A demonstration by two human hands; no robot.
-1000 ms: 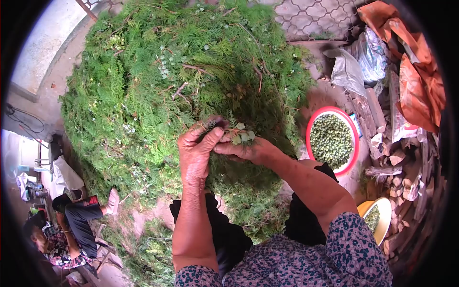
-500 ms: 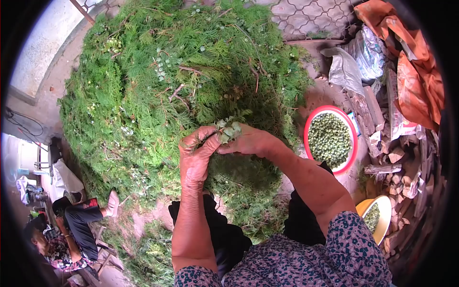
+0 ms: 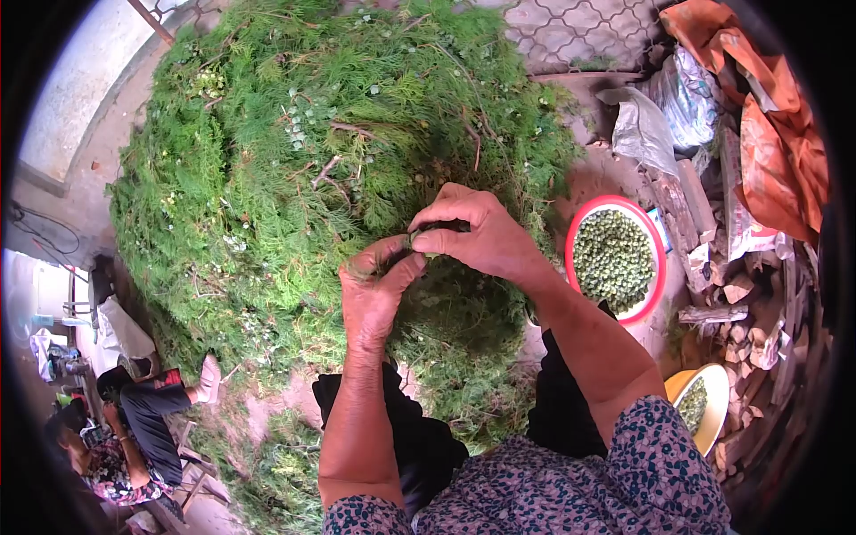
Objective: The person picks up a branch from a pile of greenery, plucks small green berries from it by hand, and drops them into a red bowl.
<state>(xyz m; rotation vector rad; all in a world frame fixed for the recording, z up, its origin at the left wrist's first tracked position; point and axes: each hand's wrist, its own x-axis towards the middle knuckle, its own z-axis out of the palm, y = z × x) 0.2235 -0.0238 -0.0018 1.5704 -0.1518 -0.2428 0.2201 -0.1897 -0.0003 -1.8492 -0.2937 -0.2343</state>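
Note:
Over the big heap of green conifer branches (image 3: 259, 205), both hands meet near the middle of the view. My left hand (image 3: 379, 281) is closed around a small green sprig, little of which shows between the fingers. The thumb and forefinger of my right hand (image 3: 464, 234) are pinched on a small green piece at the tip of that sprig. Pale green cones (image 3: 296, 120) dot the heap beyond the hands. To the right of my right forearm stands a red-rimmed bowl (image 3: 661, 259) holding many green cones.
A yellow basin (image 3: 713, 428) with green cones is at the lower right. Firewood (image 3: 740, 348), plastic sacks (image 3: 682, 98) and an orange sheet (image 3: 776, 169) line the right side. Another person (image 3: 134, 428) sits at the lower left.
My right hand has turned and its fingers have closed into a pinch. The cluster of pale green cones that showed between the hands is no longer visible.

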